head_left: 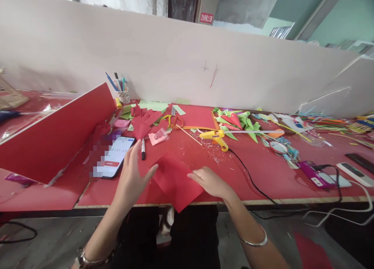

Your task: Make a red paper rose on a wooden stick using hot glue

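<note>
A square sheet of red paper (177,183) lies turned cornerwise before me, one corner hanging past the table's front edge. My right hand (209,181) pinches its right side between thumb and fingers. On the other side, my left hand (134,173) is open, fingers stretched forward and thumb apart, the thumb tip close to the paper's left corner. Whether that thumb touches the paper I cannot tell. Just beyond my left fingers are a black-capped marker (143,149) and a phone (119,156) showing a timer.
A yellow glue gun (215,138) rests ahead, its black cord trailing right. Red paper scraps (149,119), green and red paper cones (238,121) and a pen cup (124,95) line the back. A red panel (64,136) leans at left; a purple power strip (317,175) lies right.
</note>
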